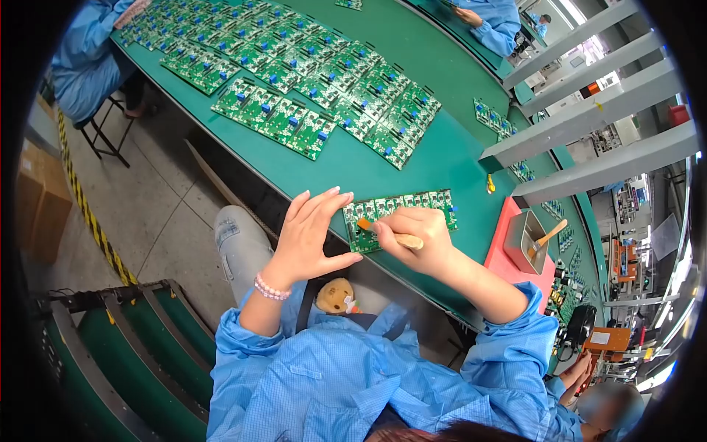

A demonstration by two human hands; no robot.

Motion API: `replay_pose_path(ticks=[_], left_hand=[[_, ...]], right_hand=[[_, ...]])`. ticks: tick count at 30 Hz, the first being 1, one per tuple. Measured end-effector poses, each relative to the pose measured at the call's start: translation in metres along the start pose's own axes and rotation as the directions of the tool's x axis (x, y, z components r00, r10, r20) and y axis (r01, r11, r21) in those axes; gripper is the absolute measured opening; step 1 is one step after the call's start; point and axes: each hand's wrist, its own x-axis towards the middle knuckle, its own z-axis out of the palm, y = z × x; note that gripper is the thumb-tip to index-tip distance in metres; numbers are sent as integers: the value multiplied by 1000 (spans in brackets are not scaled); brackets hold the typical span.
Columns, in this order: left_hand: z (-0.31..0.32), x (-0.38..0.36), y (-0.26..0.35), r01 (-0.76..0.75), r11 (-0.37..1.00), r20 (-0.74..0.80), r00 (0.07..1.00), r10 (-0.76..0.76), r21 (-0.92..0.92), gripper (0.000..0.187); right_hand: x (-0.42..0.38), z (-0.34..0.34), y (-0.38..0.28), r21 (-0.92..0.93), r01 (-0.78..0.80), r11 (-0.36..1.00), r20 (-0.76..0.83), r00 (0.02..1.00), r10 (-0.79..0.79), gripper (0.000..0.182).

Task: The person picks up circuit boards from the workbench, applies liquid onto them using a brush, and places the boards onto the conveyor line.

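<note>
My right hand (421, 239) is closed around a brush (407, 241) with a wooden handle. Its orange-brown tip (364, 224) meets the left part of a green circuit board panel (401, 202) lying near the table's front edge. My left hand (313, 232), wearing a beaded bracelet on the wrist, is spread with its fingertips at the panel's left end. Part of the panel is hidden behind my right hand.
Many circuit board panels (276, 118) cover the green table (258, 162) further left. A metal tray (509, 237) holding another brush (551, 233) stands on a red mat (498, 254) at right. Grey bars (611, 162) rise beyond; co-workers sit around.
</note>
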Motion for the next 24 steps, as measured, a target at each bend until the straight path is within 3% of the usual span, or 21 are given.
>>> replay_pose_path(ticks=[8, 10, 16, 20, 24], left_hand=[[0, -1, -1, 2, 1000, 2, 1000, -2, -5, 84], [1, -1, -1, -1, 1000, -2, 1000, 1, -6, 84], [-1, -1, -1, 3, 1000, 2, 1000, -3, -12, 84], [0, -1, -1, 2, 1000, -2, 1000, -2, -15, 84], [0, -1, 0, 16, 999, 6, 1000, -16, -33, 86]], right_hand=[[-5, 3, -7, -91, 110, 990, 1, 994, -110, 13], [-7, 2, -9, -142, 169, 975, 70, 985, -160, 4], [-10, 2, -16, -169, 222, 960, 89, 974, -209, 6], [-11, 2, -16, -162, 231, 959, 53, 973, -225, 13], [-9, -18, -7, 14, 78, 997, 87, 993, -79, 7]])
